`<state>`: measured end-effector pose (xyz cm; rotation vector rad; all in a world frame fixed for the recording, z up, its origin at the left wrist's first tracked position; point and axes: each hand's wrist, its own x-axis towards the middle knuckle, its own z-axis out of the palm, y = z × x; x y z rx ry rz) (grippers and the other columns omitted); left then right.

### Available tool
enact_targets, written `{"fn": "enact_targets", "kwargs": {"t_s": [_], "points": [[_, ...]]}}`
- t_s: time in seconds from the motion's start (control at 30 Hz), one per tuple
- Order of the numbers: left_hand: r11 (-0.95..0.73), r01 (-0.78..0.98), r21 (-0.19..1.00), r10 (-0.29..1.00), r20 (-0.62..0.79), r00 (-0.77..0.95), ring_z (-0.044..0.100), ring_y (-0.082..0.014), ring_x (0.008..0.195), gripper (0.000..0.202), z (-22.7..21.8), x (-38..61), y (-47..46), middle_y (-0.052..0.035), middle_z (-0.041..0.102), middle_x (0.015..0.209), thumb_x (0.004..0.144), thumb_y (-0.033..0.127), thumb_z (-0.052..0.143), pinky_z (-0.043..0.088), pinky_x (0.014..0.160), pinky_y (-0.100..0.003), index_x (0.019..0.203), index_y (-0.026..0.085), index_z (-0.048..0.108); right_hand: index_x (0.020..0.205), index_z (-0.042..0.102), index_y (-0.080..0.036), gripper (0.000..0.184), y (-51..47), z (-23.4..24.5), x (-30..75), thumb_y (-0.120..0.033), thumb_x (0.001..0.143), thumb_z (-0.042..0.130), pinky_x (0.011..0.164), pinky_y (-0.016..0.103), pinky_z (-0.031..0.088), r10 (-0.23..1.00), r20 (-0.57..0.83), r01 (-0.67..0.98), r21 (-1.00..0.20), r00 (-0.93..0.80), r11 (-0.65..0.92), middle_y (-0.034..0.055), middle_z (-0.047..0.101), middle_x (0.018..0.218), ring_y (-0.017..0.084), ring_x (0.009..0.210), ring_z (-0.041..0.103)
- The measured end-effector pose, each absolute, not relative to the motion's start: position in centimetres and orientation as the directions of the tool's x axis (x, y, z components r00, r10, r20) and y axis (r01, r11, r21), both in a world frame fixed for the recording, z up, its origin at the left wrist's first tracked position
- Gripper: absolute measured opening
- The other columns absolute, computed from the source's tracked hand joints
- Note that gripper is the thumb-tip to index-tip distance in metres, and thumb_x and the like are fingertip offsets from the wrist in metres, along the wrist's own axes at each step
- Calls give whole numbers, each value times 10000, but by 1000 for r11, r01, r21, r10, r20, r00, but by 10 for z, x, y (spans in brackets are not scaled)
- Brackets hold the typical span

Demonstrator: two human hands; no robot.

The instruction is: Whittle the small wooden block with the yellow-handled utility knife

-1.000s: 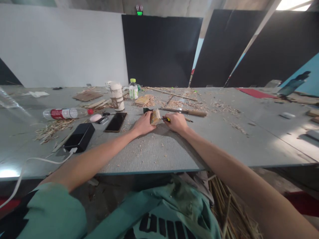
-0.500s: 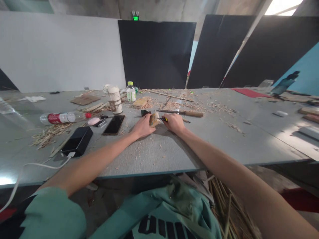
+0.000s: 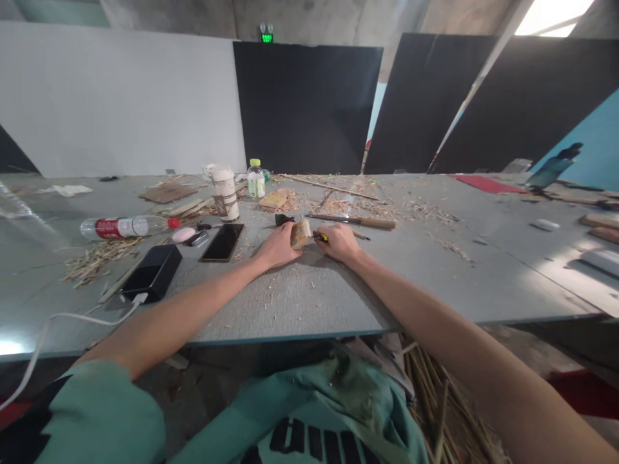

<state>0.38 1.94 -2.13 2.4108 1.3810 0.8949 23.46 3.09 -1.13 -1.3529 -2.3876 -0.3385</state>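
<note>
My left hand [image 3: 278, 247] is closed round a small pale wood block [image 3: 302, 234] with a patterned face, held low over the table. My right hand [image 3: 341, 241] is closed on a yellow-and-black utility knife [image 3: 320, 236], which points toward the block's right side. Most of the knife is hidden in the fist, and I cannot tell whether its blade touches the wood. Just behind the hands lies a long tool with a wooden handle [image 3: 377, 222]. A thin pencil-like stick [image 3: 360, 236] rests beside my right hand. A small dark object [image 3: 284, 220] sits behind my left hand.
Wood shavings [image 3: 358, 206] are scattered over the grey table [image 3: 280, 316]. On the left are a phone [image 3: 222, 242], a black power bank [image 3: 152, 272] with a white cable, a lying plastic bottle [image 3: 128, 227] and a paper cup [image 3: 225, 193]. A green-capped bottle [image 3: 256, 179] stands behind.
My right hand and the knife have shifted slightly away from the block, so a small gap shows between them. My left hand keeps its hold on the block, now turned slightly.
</note>
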Motion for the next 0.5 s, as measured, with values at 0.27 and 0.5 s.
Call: {"fn": "enact_targets", "kwargs": {"t_s": [0.27, 0.5], "points": [[-542, 675, 500, 839, 361, 406, 678, -372, 1133, 543, -13, 5, 3, -171, 678, 1255, 776, 272, 691, 551, 968, -515, 1282, 167, 525, 1030, 795, -197, 296, 34, -12, 235, -335, 966, 542, 651, 305, 326, 792, 456, 893, 12, -406, 450, 109, 795, 920, 237, 779, 665], [-662, 618, 424, 749, 408, 522, 666, -346, 1132, 651, 1, 38, -35, -158, 658, 1285, 784, 309, 731, 555, 920, -465, 1371, 203, 469, 1026, 821, -205, 298, 44, -4, 241, -358, 964, 573, 652, 303, 366, 899, 437, 978, -179, -19, 108, 140, 801, 919, 262, 816, 700]]}}
